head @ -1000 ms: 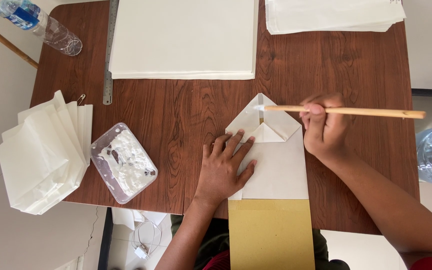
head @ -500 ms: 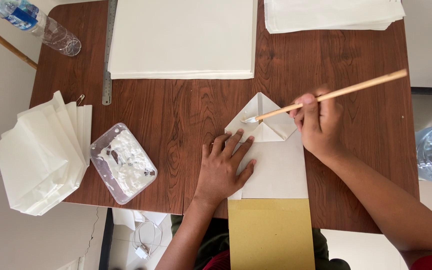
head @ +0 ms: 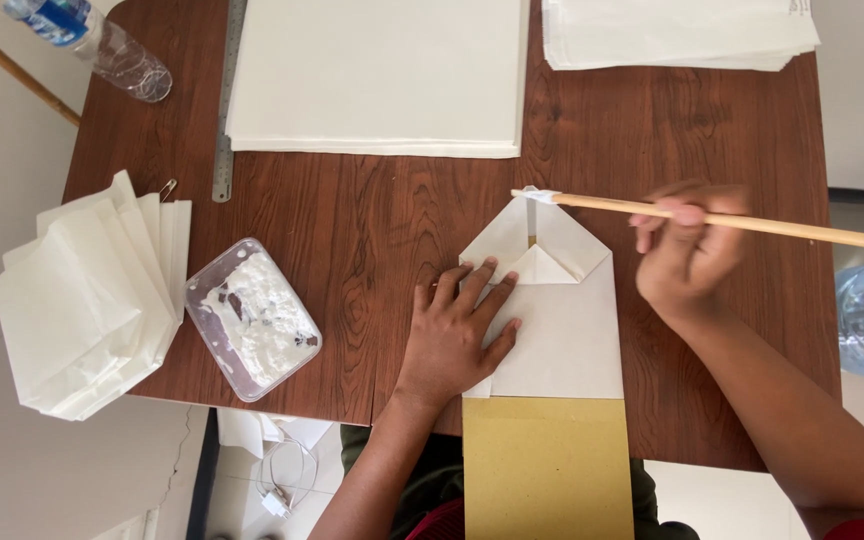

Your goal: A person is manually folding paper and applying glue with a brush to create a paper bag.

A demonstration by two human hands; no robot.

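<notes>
My left hand (head: 457, 328) lies flat, fingers spread, on the left side of a white folded paper bag (head: 562, 320) whose top flaps form a point. My right hand (head: 687, 255) grips a long wooden stick (head: 752, 222); its white-smeared tip rests at the peak of the folded paper. Under the bag a tan cardboard sheet (head: 547, 470) juts over the table's near edge. A clear plastic tray of white paste (head: 252, 318) sits to the left of my left hand.
A fanned pile of finished white bags (head: 82, 295) overhangs the table's left edge. Stacks of white sheets lie at the back middle (head: 377, 75) and back right (head: 677, 35). A steel ruler (head: 224, 100), a safety pin and a plastic bottle (head: 102, 45) are at back left.
The stick's tip slid from the inner flaps up to the peak of the folded paper, and the stick levelled out. My left hand has stayed pressed on the bag.
</notes>
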